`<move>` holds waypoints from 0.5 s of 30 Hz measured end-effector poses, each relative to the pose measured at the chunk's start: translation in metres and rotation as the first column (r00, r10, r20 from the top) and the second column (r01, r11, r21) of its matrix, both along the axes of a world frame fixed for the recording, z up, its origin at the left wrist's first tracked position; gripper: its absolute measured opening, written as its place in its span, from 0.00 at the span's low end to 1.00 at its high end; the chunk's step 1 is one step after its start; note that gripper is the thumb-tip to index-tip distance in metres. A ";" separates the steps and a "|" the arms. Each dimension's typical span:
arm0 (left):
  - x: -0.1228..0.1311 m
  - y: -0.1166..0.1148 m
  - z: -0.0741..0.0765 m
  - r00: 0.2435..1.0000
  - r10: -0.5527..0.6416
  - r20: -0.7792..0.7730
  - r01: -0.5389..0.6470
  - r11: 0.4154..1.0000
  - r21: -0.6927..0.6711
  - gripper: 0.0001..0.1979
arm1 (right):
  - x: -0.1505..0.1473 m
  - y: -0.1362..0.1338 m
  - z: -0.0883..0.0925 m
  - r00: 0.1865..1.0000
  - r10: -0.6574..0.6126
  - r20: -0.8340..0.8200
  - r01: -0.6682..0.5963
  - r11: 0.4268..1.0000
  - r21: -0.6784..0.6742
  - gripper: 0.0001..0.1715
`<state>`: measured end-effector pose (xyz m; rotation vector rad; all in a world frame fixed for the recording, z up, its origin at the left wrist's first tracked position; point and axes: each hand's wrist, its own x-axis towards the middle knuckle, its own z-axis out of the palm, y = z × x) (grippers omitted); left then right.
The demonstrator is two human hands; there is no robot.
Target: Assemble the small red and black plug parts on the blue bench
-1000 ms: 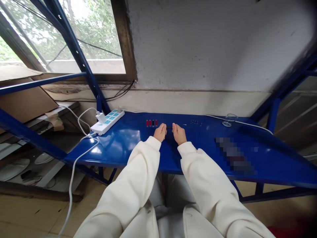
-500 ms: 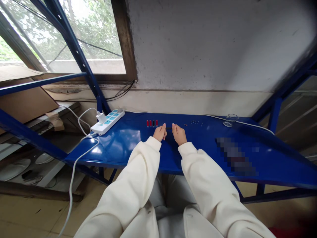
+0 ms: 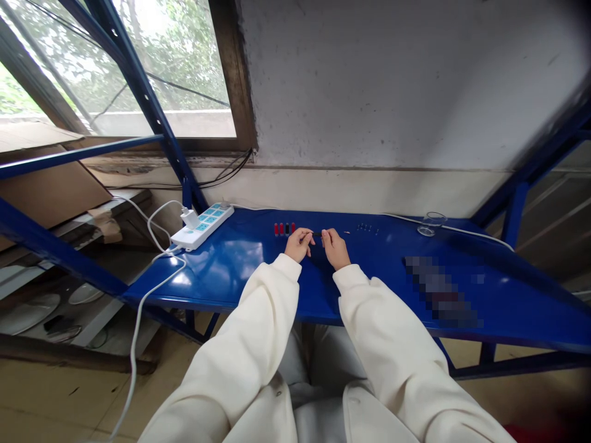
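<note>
Over the blue table, my left hand and my right hand face each other with a small gap between them. A slim black rod-shaped piece spans that gap, and its kind is too small to make out. My right fingers are closed around its right part. At its left end my left thumb and forefinger pinch, while the other fingers are loosely curled. Just behind my left hand stand several small red and black cylinders in a row.
A white power strip with a plug and cables lies at the table's left. Several tiny metal parts lie right of my hands. Farther right are a clear glass and a pixelated dark object. A wall rises behind.
My left fingers have shifted their grip at the rod's left end, the forefinger now reaching further along it. My right hand stays nearly in place, closed on the rod.
</note>
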<state>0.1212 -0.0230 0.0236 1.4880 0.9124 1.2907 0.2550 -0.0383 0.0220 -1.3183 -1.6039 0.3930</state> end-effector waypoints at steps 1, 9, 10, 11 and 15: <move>0.000 0.000 0.000 1.000 -0.008 0.003 0.008 1.000 0.001 0.13 | 0.000 0.000 0.000 1.000 0.000 -0.002 0.000 1.000 0.007 0.21; 0.000 -0.002 0.002 1.000 0.013 -0.018 -0.013 1.000 -0.019 0.14 | -0.001 0.000 0.001 1.000 -0.005 -0.027 0.007 0.997 0.080 0.21; 0.001 -0.003 0.002 0.999 0.024 -0.023 -0.024 1.000 -0.019 0.14 | -0.001 -0.001 0.001 1.000 -0.005 -0.030 0.008 0.996 0.086 0.20; 0.001 -0.003 0.002 0.999 0.034 -0.030 -0.035 0.999 -0.018 0.14 | -0.001 -0.001 0.001 0.999 -0.004 -0.033 0.007 0.996 0.091 0.20; 0.000 -0.002 0.000 0.996 0.054 -0.070 -0.054 0.999 0.002 0.15 | -0.001 -0.001 0.001 0.999 0.001 -0.038 0.002 0.995 0.101 0.20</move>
